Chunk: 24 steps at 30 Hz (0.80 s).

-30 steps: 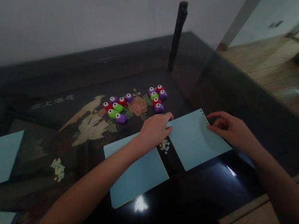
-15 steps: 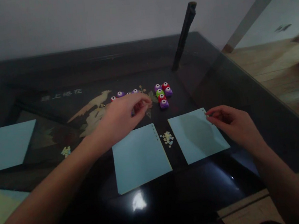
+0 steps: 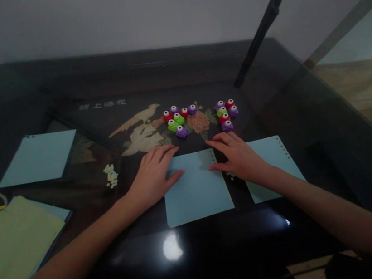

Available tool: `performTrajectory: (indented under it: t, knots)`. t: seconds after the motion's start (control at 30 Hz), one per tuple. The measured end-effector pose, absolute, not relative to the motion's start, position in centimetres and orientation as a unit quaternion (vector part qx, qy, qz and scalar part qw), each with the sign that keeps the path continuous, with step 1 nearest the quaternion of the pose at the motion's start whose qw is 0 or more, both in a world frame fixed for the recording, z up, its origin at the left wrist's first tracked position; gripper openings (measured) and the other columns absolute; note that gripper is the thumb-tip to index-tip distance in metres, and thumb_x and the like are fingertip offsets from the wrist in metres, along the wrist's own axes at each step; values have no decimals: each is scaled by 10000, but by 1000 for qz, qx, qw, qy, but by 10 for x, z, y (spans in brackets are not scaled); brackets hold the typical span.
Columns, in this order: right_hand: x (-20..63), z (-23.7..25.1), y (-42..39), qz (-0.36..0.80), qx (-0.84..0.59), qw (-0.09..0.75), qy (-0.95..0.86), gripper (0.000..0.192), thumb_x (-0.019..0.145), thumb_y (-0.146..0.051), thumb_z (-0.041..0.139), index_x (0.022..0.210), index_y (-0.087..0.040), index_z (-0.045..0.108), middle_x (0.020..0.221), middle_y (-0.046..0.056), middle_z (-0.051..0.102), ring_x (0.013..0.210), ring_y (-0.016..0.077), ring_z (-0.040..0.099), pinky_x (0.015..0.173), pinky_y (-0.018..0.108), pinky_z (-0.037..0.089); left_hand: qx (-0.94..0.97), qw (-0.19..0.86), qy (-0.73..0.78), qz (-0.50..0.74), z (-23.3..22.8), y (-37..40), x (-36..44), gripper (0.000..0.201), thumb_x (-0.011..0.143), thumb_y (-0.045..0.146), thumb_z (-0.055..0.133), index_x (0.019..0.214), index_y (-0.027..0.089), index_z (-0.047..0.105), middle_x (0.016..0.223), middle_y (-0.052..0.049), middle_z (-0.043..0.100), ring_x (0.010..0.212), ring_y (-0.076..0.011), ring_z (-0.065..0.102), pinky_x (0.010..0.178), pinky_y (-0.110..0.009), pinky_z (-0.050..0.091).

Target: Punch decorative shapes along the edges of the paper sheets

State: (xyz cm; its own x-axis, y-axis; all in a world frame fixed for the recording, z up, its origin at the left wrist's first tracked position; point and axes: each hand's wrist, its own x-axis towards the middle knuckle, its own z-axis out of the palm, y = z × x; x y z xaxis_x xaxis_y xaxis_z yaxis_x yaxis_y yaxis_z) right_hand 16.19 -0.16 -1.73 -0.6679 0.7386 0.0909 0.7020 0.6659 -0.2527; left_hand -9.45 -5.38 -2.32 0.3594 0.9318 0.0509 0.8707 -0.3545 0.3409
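Over the top left corner of the middle blue paper stack [image 3: 196,193] is my left hand [image 3: 154,173], its thumb and fingers spread apart. My right hand [image 3: 239,153], with a ring on one finger, lies at the stack's upper right edge with thumb and fingers apart. Small holes run down that edge beside it. Under the right hand, a pile of tiny punched-out paper bits [image 3: 231,175] is mostly hidden. The right blue sheet [image 3: 271,165] has a row of holes along its right edge and is partly covered by my right forearm.
Behind the papers sit two groups of small craft punches [image 3: 178,119] in red, green and purple. More paper bits [image 3: 111,176] lie left. Another blue sheet [image 3: 40,156] and yellow-green paper [image 3: 18,248] are farther left. A dark stick [image 3: 257,43] rises at the back right.
My left hand has drawn back from the craft punches to the middle stack. My right hand has left the right sheet's edge and moved left to the same stack. The view has shifted left.
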Motion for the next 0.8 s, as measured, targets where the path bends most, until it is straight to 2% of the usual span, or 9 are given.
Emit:
performTrajectory:
  t: [0.07, 0.17, 0.33, 0.53, 0.67, 0.8]
  knots:
    - [160, -22, 0, 81, -395, 72, -912, 711, 766, -483, 709, 1318, -62, 558, 1181, 184, 565, 1041, 324, 521, 923, 470, 472, 813, 120, 560, 104, -25, -55, -92, 607, 864, 434, 596, 1373, 149, 431, 1383, -142, 484, 1269, -321, 420, 1019, -477, 392]
    - [159, -27, 1, 72, -398, 67, -912, 675, 788, -498, 678, 1311, -85, 571, 1174, 175, 559, 1021, 315, 517, 904, 471, 481, 814, 111, 563, 89, -28, -54, -92, 648, 838, 460, 626, 1382, 165, 433, 1410, -138, 468, 1294, -335, 394, 1031, -482, 365]
    - [159, -31, 1, 69, -390, 97, -913, 576, 823, -469, 649, 1265, -101, 614, 1131, 166, 578, 972, 294, 522, 891, 463, 478, 817, 107, 559, 89, -31, -53, -95, 599, 851, 460, 613, 1367, 194, 467, 1397, -121, 491, 1283, -326, 404, 1031, -469, 349]
    - [159, -30, -2, 74, -381, 103, -916, 561, 843, -467, 625, 1265, -99, 606, 1152, 187, 591, 984, 320, 528, 854, 483, 471, 828, 115, 540, 102, -30, -54, -95, 513, 868, 415, 611, 1322, 197, 515, 1370, -120, 528, 1253, -320, 426, 1013, -477, 347]
    - [160, -31, -3, 98, -384, 131, -909, 431, 850, -395, 642, 1209, -155, 629, 1134, 152, 606, 1005, 308, 546, 857, 466, 468, 827, 116, 538, 114, -28, -55, -95, 494, 867, 406, 615, 1308, 207, 519, 1347, -113, 545, 1227, -310, 453, 1000, -461, 355]
    - [160, -32, 0, 153, -380, 205, -889, 222, 844, -233, 654, 1045, -142, 667, 1053, 137, 637, 983, 274, 583, 869, 427, 474, 826, 121, 539, 114, -28, -54, -94, 572, 863, 391, 622, 1371, 191, 450, 1353, -126, 539, 1229, -312, 457, 998, -447, 356]
